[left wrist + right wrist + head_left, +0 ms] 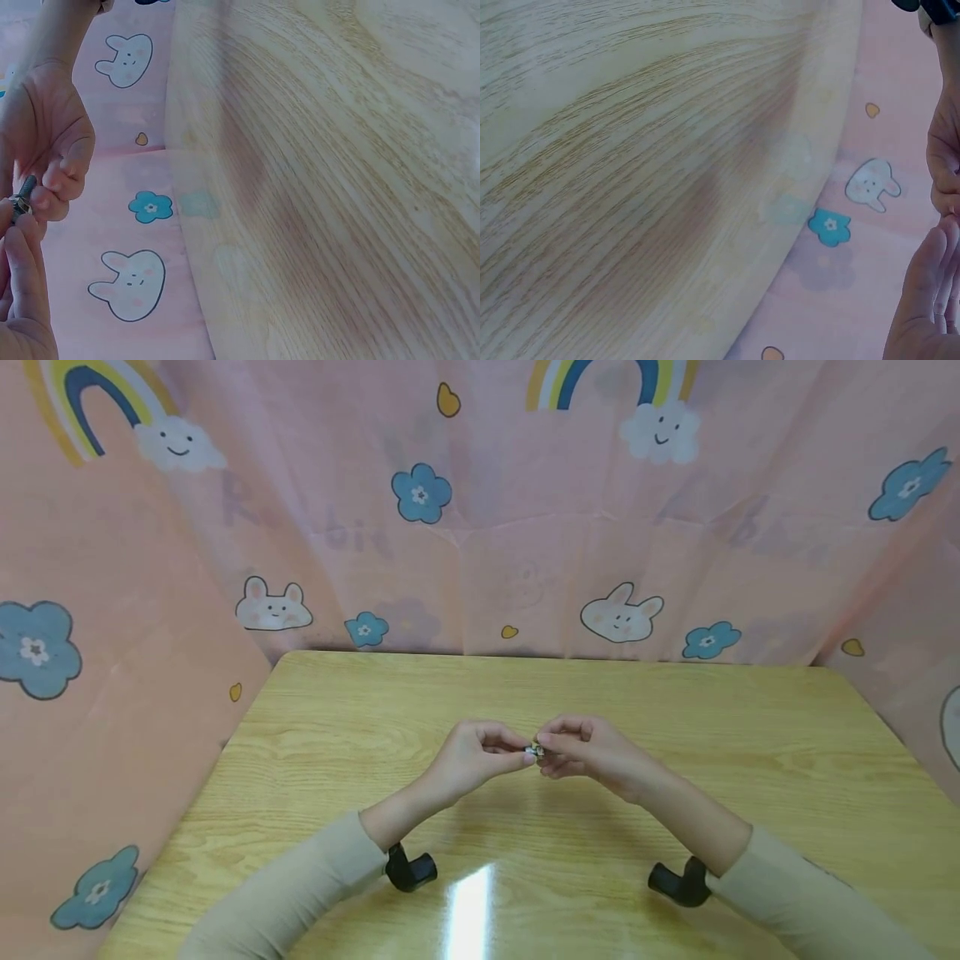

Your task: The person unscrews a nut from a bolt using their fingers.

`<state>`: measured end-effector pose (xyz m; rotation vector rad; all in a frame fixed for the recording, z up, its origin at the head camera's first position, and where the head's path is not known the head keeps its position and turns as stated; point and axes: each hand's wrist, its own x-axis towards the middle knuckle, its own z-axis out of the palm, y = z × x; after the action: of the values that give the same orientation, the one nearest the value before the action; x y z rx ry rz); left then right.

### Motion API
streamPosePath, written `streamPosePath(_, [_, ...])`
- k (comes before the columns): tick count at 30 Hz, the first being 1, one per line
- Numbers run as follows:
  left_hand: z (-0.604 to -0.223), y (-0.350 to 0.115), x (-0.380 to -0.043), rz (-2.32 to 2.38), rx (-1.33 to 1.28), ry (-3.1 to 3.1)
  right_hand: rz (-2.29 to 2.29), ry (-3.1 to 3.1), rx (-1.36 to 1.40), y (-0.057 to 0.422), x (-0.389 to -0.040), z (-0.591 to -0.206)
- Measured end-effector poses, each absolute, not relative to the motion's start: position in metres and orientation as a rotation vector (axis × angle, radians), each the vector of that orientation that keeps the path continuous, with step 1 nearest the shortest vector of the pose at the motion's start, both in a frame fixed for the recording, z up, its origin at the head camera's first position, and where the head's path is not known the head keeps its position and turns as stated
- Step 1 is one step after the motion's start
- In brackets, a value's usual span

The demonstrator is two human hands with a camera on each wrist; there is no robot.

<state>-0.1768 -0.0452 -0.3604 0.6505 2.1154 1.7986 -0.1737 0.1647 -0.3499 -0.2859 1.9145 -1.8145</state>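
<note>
Over the middle of the table, both hands meet at a small metal bolt (531, 750). My left hand (472, 760) pinches one end of it between thumb and fingers. From the other side, my right hand (596, 752) has its thumb and forefinger at a brassy nut (539, 749), with its other fingers curled below. In the left wrist view, the threaded shank (28, 184) points up toward the right palm, and shiny rings (20, 203) sit around it. Fingers hide the bolt in the right wrist view.
The wood-grain table (360, 710) lies under both hands and reflects a bright light strip (469, 910). A pink printed cloth (487, 560) hangs behind and along the sides. Black wrist mounts (411, 870) are worn at both sleeve cuffs.
</note>
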Motion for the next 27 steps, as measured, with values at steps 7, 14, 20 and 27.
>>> streamPosePath(7, [-0.343, -0.044, -0.168, 1.777, 0.652, 2.125, -1.830, 1.915, -0.322, 0.167, -0.171, -0.348])
streamPosePath(14, [-0.332, -0.044, -0.159, 1.797, 0.667, 2.126, -1.861, 1.862, -0.300, 0.168, -0.172, -0.349])
streamPosePath(20, [-0.333, -0.042, -0.160, 1.792, 0.676, 2.120, -1.855, 1.889, -0.355, 0.172, -0.172, -0.351])
streamPosePath(27, [-0.333, -0.041, -0.160, 1.783, 0.656, 2.133, -1.857, 1.892, -0.282, 0.171, -0.171, -0.349])
